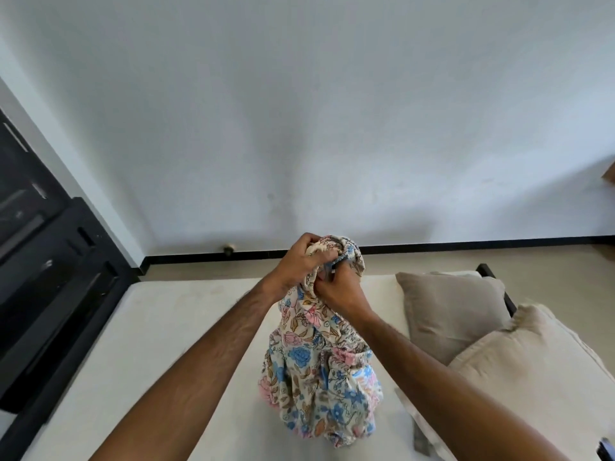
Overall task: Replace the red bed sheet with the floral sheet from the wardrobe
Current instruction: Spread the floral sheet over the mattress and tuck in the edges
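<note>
The floral sheet [319,371], cream with blue and pink flowers, hangs bunched up in front of me above the bare white mattress [186,327]. My left hand [296,261] grips its gathered top from the left. Just below and to the right, my right hand [339,291] pinches the elastic hem of the same bunch. The sheet's lower folds rest on the mattress. No red sheet is in view.
Two beige pillows [452,311] [532,371] lie at the right end of the bed. A black wooden piece of furniture [50,261] stands along the left side. Behind the bed runs a white wall with a black skirting [432,249].
</note>
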The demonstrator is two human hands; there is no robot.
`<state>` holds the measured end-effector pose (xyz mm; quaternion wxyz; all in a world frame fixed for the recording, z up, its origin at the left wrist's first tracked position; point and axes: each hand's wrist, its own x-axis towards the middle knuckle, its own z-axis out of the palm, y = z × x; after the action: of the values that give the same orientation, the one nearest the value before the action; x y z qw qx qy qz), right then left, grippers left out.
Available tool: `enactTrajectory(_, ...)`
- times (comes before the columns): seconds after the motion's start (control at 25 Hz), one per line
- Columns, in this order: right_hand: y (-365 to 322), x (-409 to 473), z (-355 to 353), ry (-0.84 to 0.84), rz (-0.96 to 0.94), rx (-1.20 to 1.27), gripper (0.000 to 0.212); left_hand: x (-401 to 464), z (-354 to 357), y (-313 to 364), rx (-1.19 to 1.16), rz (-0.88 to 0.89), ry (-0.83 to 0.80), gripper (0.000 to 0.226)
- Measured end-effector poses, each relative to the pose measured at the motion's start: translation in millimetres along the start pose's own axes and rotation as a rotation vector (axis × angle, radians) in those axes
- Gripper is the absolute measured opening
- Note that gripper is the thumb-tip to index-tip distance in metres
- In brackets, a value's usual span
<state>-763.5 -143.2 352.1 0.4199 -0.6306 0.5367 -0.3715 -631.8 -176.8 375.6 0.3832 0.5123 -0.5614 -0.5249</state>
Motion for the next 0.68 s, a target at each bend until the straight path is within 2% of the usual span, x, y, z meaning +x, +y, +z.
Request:
enactTrajectory(0.08, -4.9, 0.6, -0.4, -0.097, 0.013, 0.013, 0.014, 6.2, -2.9, -1.9, 0.165, 0.035, 0.088, 0.024)
enactTrajectory(0.16, -8.2, 3.3, -7.8, -0.242, -0.005, 0.101, 0.015, 11.4, -10.5, 0.8, 0.215, 0.058, 0.170, 0.018)
enactTrajectory(0.2, -7.2, 6.4, -11.6, -0.300, -0.012, 0.148, 0.024, 14.0, -14.5, 4.6, 0.212, 0.063, 0.229, 0.016)
enactTrajectory(0.28, -1.6, 12.5, -15.9, -0.341, 0.023, 0.177, 0.051, 21.8, -22.6, 13.6, 0.123, 0.031, 0.395, 0.015)
enactTrajectory(0.4, 8.8, 15.1, -10.2, -0.405, 0.052, 0.146, 0.057, 40.5, -40.2, 24.4, -0.112, -0.091, 0.585, 0.029)
enactTrajectory(0.52, 11.0, 17.4, -9.5, -0.525, 0.046, 0.192, 0.058, 56.4, -62.6, 22.9, -0.229, -0.128, 0.623, 0.041)
enactTrajectory(0.68, 12.3, 41.4, -22.6, -0.430, 0.076, 0.083, 0.055, 52.6, -72.1, 32.7, -0.260, -0.086, 0.613, 0.036)
